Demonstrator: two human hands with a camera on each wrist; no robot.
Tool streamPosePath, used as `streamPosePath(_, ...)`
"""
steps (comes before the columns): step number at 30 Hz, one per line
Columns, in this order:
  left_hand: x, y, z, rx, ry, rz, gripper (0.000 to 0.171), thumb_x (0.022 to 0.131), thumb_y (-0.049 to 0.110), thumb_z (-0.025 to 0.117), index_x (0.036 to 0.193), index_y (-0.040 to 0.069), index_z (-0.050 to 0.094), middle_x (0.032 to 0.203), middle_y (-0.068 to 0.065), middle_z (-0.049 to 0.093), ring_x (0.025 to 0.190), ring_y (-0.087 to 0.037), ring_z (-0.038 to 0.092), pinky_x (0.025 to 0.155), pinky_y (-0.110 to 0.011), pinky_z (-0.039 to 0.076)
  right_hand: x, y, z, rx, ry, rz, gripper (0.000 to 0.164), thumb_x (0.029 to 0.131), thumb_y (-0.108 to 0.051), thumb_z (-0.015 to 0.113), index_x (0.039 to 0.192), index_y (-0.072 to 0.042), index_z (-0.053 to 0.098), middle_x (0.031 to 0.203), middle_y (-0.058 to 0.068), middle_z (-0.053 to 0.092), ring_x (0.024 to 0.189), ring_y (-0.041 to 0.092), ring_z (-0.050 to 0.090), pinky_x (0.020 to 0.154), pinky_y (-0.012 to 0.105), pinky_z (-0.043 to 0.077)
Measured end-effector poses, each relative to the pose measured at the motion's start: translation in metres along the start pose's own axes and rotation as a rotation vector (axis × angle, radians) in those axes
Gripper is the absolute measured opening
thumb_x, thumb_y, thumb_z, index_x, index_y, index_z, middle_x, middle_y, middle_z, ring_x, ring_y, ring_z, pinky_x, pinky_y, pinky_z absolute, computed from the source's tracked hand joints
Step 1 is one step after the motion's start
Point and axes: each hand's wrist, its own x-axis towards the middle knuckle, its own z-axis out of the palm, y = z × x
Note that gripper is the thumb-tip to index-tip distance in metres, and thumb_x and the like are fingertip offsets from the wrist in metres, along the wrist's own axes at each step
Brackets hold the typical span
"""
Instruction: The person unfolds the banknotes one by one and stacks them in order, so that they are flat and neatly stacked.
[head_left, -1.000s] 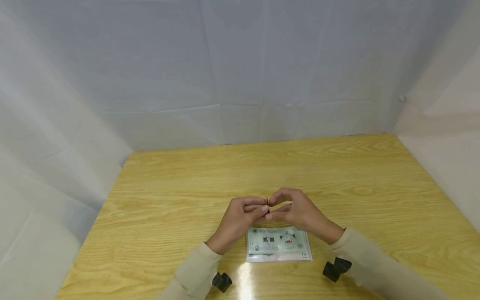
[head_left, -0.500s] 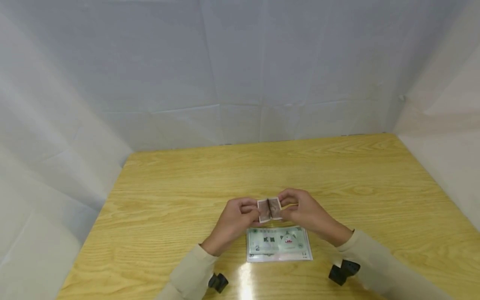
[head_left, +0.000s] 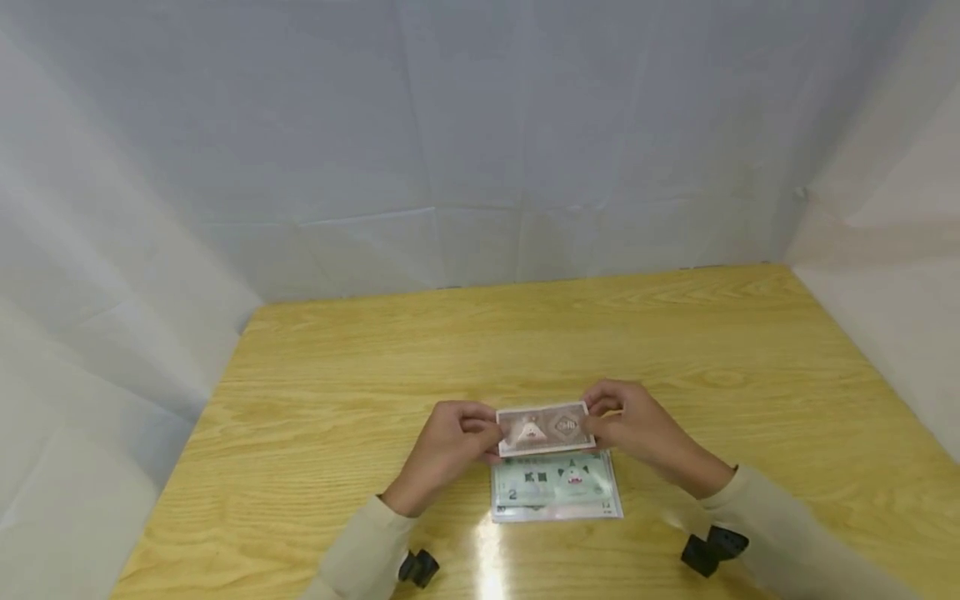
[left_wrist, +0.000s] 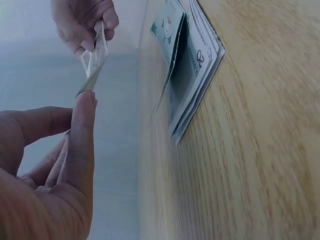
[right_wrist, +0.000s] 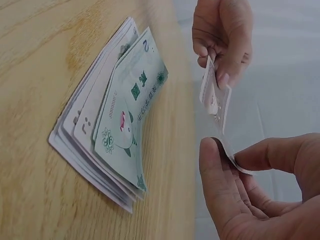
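A small brown play banknote (head_left: 546,428) with a white border is stretched out between both hands, above the table. My left hand (head_left: 452,440) pinches its left end between thumb and fingers. At the other end, my right hand (head_left: 640,429) pinches it the same way. Both wrist views show a bend across the note's middle. Just below it in the head view lies a stack of play banknotes (right_wrist: 100,107), a green note (right_wrist: 132,107) marked 2 on top. That green note curls up off the larger ones under it, one of which shows 20 in the left wrist view.
The wooden table (head_left: 360,358) extends around the hands on all sides. White sheeting (head_left: 480,142) hangs behind its far edge and along both sides. A black wrist device (head_left: 712,550) sits at the right sleeve and another (head_left: 418,568) at the left.
The brown banknote, earlier folded and seen edge-on between the fingertips, has been opened out flat. Both hands have drawn apart sideways, still gripping its ends. The stack has stayed in place.
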Motion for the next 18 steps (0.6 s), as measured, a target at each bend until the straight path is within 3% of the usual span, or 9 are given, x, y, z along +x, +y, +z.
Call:
streamPosePath(3,-0.002,-0.001,-0.002,0.013,-0.005,-0.015,0.021,0.094,0.000,0.067,0.111,-0.012,0.066,0.097,-0.018,0.074,0.072,-0.024,0.071,0.074,-0.042,0.063,-0.002,0.003,-0.003,0.012,-0.035,-0.012,0.022,0.094,-0.004,0.067,0.111,0.008,0.058,0.096,0.016,0.062,0.078,0.026,0.067,0.074,0.044,0.063)
streamPosePath(7,-0.003,-0.002,-0.004,0.115,-0.023,-0.036,0.023,0.093,0.006,0.072,0.107,-0.010,0.068,0.091,-0.014,0.074,0.072,-0.026,0.072,0.071,-0.040,0.063,-0.004,0.007,-0.005,-0.022,-0.076,-0.031,0.024,0.093,-0.003,0.070,0.109,0.009,0.058,0.092,0.015,0.064,0.075,0.027,0.067,0.069,0.042,0.063)
streamPosePath(13,-0.004,-0.007,-0.002,0.318,-0.099,-0.046,0.012,0.090,0.009,0.076,0.095,-0.001,0.073,0.076,-0.005,0.073,0.069,-0.025,0.072,0.065,-0.037,0.063,-0.005,0.017,-0.003,-0.281,-0.088,-0.094,0.018,0.087,-0.008,0.078,0.097,-0.001,0.064,0.080,0.004,0.065,0.069,0.018,0.063,0.058,0.031,0.056)
streamPosePath(18,-0.007,-0.010,0.002,0.467,-0.129,-0.011,0.009,0.088,0.009,0.078,0.082,0.005,0.072,0.066,-0.002,0.069,0.061,-0.020,0.069,0.057,-0.029,0.058,-0.005,0.029,0.002,-0.367,-0.148,-0.114,0.019,0.084,-0.007,0.078,0.098,-0.004,0.065,0.076,0.001,0.062,0.066,0.015,0.060,0.055,0.028,0.053)
